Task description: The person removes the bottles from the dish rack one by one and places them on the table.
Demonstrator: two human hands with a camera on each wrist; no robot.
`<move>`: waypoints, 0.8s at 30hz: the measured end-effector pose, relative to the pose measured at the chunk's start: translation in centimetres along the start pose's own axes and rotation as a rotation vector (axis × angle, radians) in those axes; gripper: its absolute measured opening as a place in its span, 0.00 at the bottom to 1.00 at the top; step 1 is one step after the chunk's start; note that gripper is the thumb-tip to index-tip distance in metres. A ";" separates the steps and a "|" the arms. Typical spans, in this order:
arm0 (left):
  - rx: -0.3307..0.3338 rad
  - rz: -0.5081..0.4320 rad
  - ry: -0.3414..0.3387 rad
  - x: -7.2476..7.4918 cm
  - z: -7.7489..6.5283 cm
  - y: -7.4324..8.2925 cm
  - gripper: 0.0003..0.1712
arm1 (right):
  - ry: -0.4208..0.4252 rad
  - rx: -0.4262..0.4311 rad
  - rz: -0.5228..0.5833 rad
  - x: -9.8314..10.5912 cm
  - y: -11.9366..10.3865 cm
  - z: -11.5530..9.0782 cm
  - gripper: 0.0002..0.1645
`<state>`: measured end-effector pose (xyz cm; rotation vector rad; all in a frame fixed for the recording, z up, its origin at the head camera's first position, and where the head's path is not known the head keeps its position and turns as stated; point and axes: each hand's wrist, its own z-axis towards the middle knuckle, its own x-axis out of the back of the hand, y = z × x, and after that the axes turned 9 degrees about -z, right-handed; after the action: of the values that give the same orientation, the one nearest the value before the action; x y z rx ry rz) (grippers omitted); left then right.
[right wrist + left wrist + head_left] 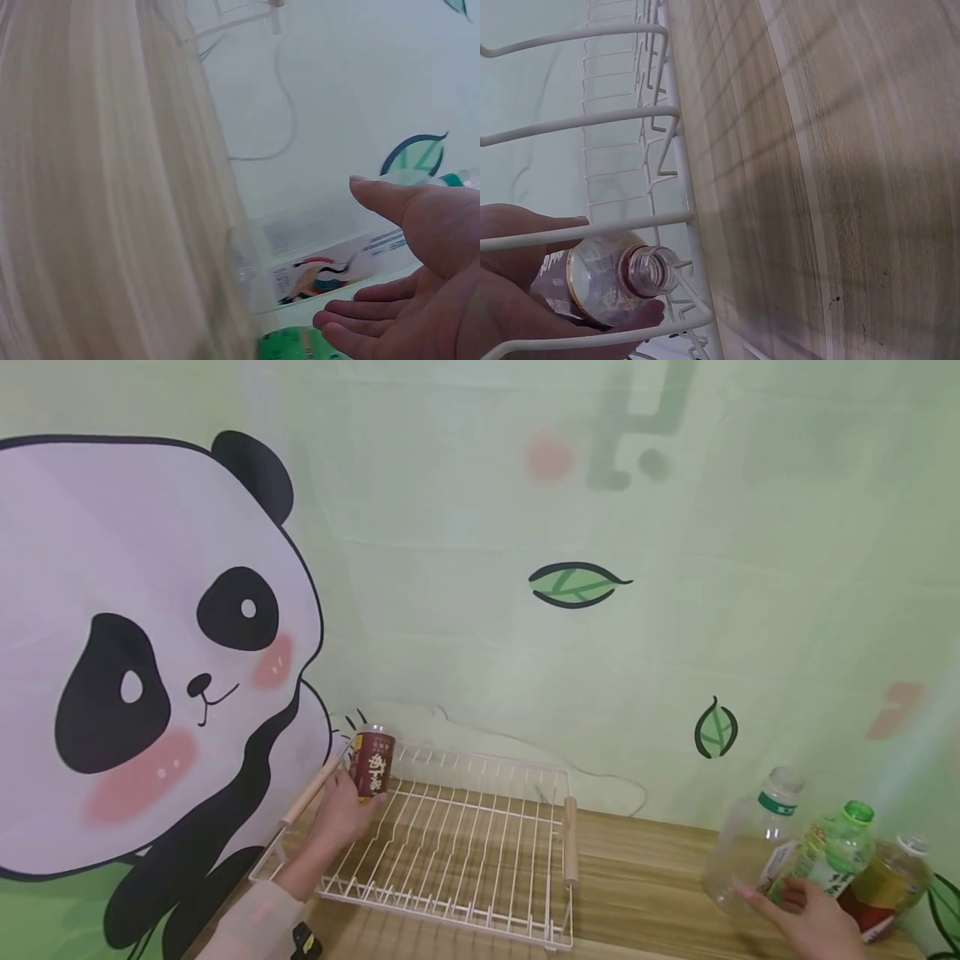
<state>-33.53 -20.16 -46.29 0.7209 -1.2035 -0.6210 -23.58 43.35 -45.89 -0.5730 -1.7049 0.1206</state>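
Observation:
My left hand (345, 814) grips a plastic bottle (372, 766) with a dark red label at the back left corner of the white wire dish rack (615, 115). The bottle is upside down; its uncapped neck (654, 270) points toward the table among the rack's wires. At the right, my right hand (813, 918) is beside a large clear bottle (738, 852) with a green neck band, fingers extended and thumb apart. A green bottle (836, 843) stands just behind these fingers, partly hidden by them.
Another bottle (903, 877) with a gold and red label stands at the far right. The rack has wooden handles (571, 843) at both sides and sits on a wood-grain table (637, 877). Behind is a cloth backdrop (450, 610) with a panda and leaves; a thin cord (630, 781) lies against it.

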 end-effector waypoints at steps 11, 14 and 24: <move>-0.016 -0.098 0.022 0.2 -0.2 1.1 0.48 | 0.364 -0.058 0.152 2.7 -3.9 -4.0 0.66; -0.025 -0.104 0.006 0.3 -0.3 1.3 0.49 | 0.433 0.017 0.187 3.2 -5.3 -5.2 0.62; -0.151 -0.045 -0.061 0.6 -0.6 4.1 0.51 | 0.609 0.378 0.206 4.6 -9.5 -8.4 0.44</move>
<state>-32.65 -17.92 -42.91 0.6064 -1.1850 -0.7674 -18.98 35.17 -36.24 -0.4396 -0.9966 0.3678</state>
